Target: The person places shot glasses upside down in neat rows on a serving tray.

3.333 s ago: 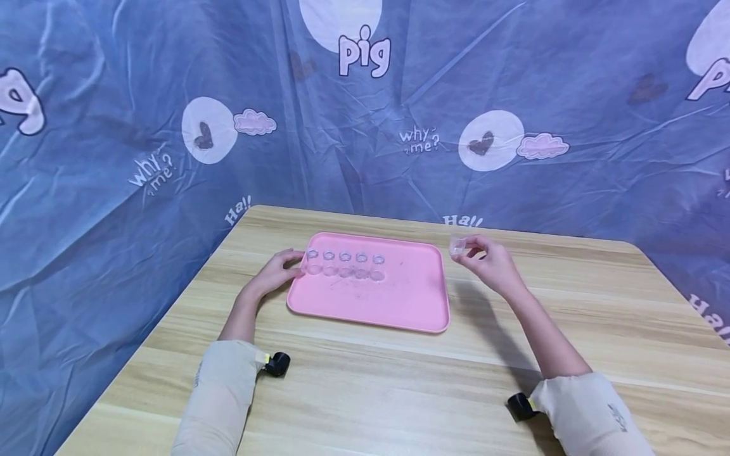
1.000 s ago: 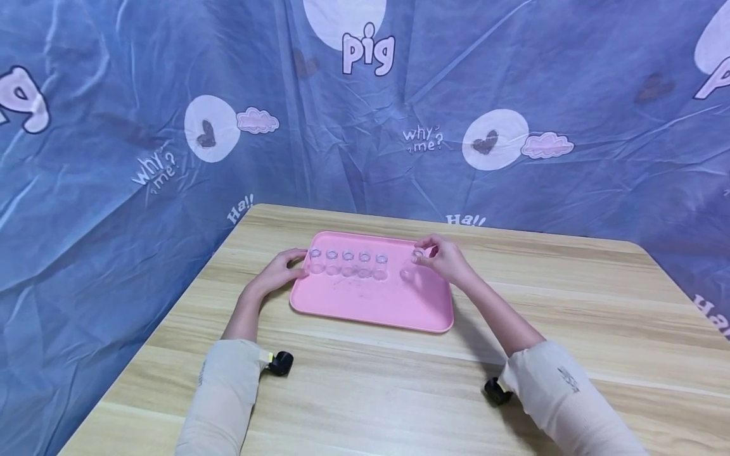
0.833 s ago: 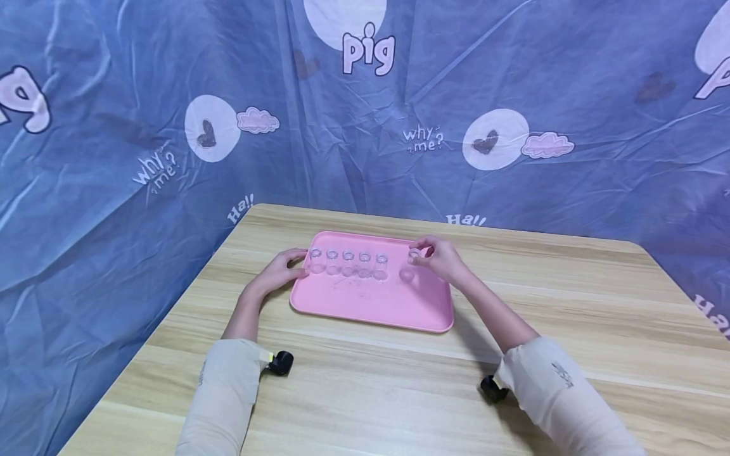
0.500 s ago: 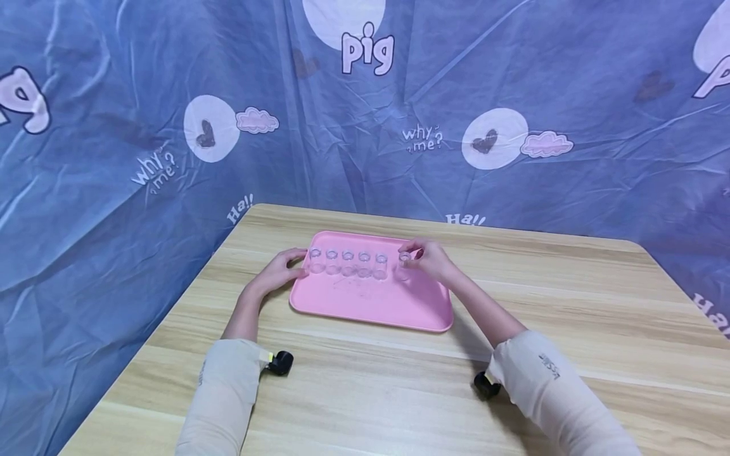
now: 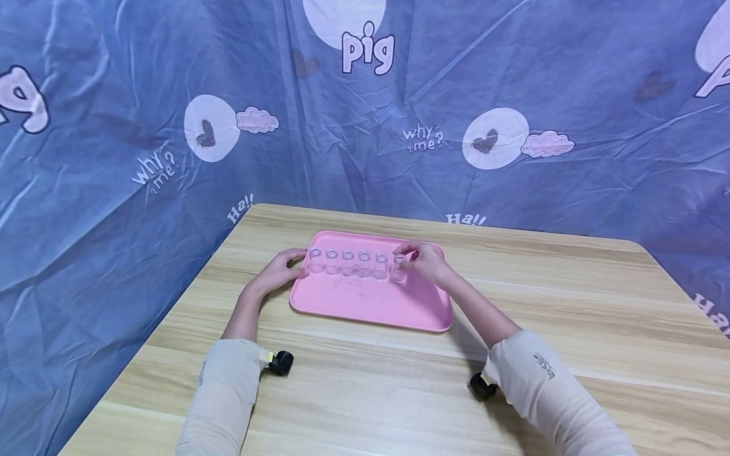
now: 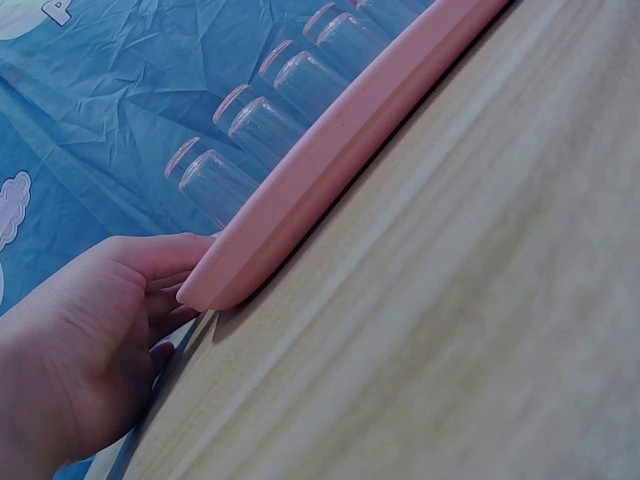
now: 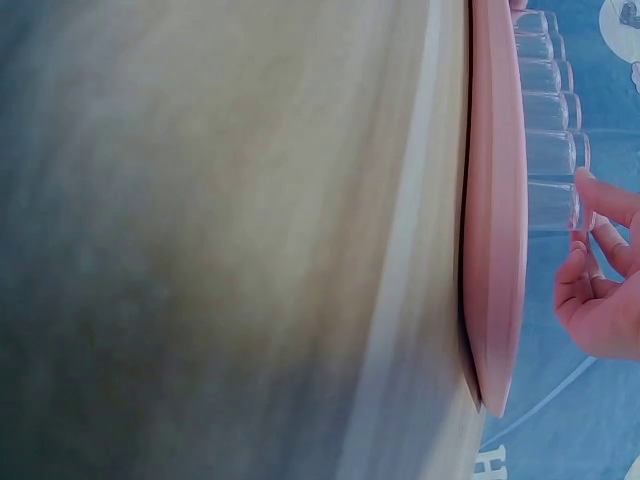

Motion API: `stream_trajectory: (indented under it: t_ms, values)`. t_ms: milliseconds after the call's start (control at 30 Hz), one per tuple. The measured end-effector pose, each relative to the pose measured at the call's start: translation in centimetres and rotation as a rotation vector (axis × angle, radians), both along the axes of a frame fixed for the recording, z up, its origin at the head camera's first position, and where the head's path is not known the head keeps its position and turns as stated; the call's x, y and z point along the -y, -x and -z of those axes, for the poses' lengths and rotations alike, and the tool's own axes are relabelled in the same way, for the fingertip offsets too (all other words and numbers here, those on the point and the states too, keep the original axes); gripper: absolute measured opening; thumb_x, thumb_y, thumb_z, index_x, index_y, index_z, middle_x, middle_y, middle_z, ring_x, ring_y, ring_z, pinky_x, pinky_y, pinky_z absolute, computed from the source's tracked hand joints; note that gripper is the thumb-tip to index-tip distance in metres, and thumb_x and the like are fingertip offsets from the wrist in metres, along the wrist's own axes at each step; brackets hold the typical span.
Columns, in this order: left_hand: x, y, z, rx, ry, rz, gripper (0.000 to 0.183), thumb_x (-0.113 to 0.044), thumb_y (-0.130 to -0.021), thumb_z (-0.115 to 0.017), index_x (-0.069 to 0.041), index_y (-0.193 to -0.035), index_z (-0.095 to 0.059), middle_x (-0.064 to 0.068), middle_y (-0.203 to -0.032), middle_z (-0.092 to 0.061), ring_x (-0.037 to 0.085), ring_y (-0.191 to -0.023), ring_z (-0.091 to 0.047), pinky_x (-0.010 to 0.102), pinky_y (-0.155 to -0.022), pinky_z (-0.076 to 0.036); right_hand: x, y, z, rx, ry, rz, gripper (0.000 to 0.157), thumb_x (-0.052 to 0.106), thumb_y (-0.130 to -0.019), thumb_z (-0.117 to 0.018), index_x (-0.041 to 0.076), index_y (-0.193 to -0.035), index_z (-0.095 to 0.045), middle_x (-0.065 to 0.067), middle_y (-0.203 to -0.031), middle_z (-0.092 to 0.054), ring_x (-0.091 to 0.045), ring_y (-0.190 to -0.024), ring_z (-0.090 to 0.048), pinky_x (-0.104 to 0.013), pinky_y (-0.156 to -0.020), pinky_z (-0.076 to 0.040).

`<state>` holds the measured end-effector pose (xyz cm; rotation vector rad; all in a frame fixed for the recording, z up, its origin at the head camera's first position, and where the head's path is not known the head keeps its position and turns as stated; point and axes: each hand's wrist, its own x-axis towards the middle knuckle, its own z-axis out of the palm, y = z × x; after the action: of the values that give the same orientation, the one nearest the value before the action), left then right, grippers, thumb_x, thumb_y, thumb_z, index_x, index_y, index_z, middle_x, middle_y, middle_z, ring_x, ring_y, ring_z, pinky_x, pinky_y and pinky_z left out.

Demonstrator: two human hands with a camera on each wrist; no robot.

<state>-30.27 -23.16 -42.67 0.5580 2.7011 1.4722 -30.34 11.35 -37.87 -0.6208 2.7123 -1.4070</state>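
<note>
A row of several small clear jars (image 5: 348, 263) stands upright along the back half of the pink tray (image 5: 371, 304). At the row's right end, my right hand (image 5: 430, 263) pinches the top of the last clear jar (image 5: 397, 274) between thumb and fingertips. In the right wrist view, that jar (image 7: 548, 206) has its base down at the tray, close beside its neighbour. My left hand (image 5: 275, 273) grips the tray's left rim. The left wrist view has the thumb on the rim (image 6: 255, 250), near the leftmost jar (image 6: 215, 185), with the other fingers partly hidden.
The tray lies on a wood-grain table (image 5: 342, 392). A blue printed cloth (image 5: 319, 158) hangs behind the table. Black wrist cameras (image 5: 281, 363) stick out from both beige sleeves (image 5: 219, 392).
My right hand has brought a clear jar from beyond the tray's right side, then leftward over the tray to the row's end. The left hand stays at the tray's left rim.
</note>
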Motion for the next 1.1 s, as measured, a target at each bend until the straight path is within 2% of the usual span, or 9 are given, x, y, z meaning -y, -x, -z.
stream_trajectory:
  t_ms: [633, 833, 933, 1000, 1067, 1100]
  values:
    - [-0.1, -0.2, -0.2, 0.014, -0.019, 0.011, 0.051, -0.002, -0.083, -0.061, 0.015, -0.127, -0.043, 0.031, -0.133, -0.038, 0.043, -0.129, -0.023, 0.05, -0.108, -0.012, 0.3, -0.1, 0.1, 0.01, -0.009, 0.001, 0.03, -0.006, -0.075, -0.065, -0.004, -0.104, -0.062, -0.013, -0.094, -0.063, -0.024, -0.078, -0.053, -0.029, -0.068, -0.046]
    - [-0.5, -1.6, -2.1, 0.054, -0.057, 0.04, 0.052, 0.002, -0.082, -0.06, 0.018, -0.127, -0.039, 0.035, -0.132, -0.036, 0.046, -0.127, -0.024, 0.052, -0.107, -0.015, -0.1, -0.4, -0.4, -0.018, -0.051, 0.026, 0.037, 0.0, -0.076, -0.069, -0.004, -0.112, -0.058, -0.016, -0.097, -0.062, -0.028, -0.083, -0.056, -0.033, -0.072, -0.048]
    - [0.2, -1.7, -1.9, 0.096, -0.038, 0.029, 0.058, -0.011, -0.087, -0.06, 0.014, -0.133, -0.034, 0.032, -0.135, -0.034, 0.043, -0.127, -0.026, 0.05, -0.107, -0.019, -0.8, -0.5, -0.9, -0.024, -0.059, 0.049, 0.041, 0.004, -0.078, -0.07, -0.003, -0.116, -0.056, -0.019, -0.102, -0.06, -0.029, -0.088, -0.055, -0.035, -0.074, -0.047]
    - [0.9, -1.6, -1.7, 0.118, -0.031, -0.007, 0.062, -0.022, -0.091, -0.056, 0.009, -0.138, -0.03, 0.029, -0.139, -0.031, 0.042, -0.128, -0.026, 0.05, -0.106, -0.021, -1.5, -0.6, -1.3, -0.018, -0.034, 0.055, 0.042, 0.005, -0.079, -0.069, -0.005, -0.117, -0.054, -0.022, -0.105, -0.058, -0.031, -0.09, -0.054, -0.036, -0.076, -0.047]
    - [1.3, -1.4, -1.8, 0.1, -0.016, -0.049, 0.065, -0.034, -0.094, -0.05, 0.004, -0.141, -0.027, 0.026, -0.142, -0.027, 0.042, -0.128, -0.026, 0.052, -0.104, -0.023, -2.6, -0.7, -1.8, -0.03, -0.018, 0.073, 0.042, 0.005, -0.08, -0.068, -0.006, -0.118, -0.053, -0.024, -0.109, -0.057, -0.033, -0.093, -0.054, -0.038, -0.077, -0.048]
    - [1.3, -1.4, -2.2, 0.078, -0.007, -0.072, 0.064, -0.036, -0.095, -0.047, 0.003, -0.142, -0.027, 0.025, -0.143, -0.025, 0.042, -0.129, -0.024, 0.053, -0.105, -0.021, -3.2, -0.8, -2.0, -0.045, -0.021, 0.083, 0.042, 0.005, -0.081, -0.067, -0.006, -0.118, -0.052, -0.026, -0.11, -0.056, -0.034, -0.094, -0.054, -0.04, -0.077, -0.049]
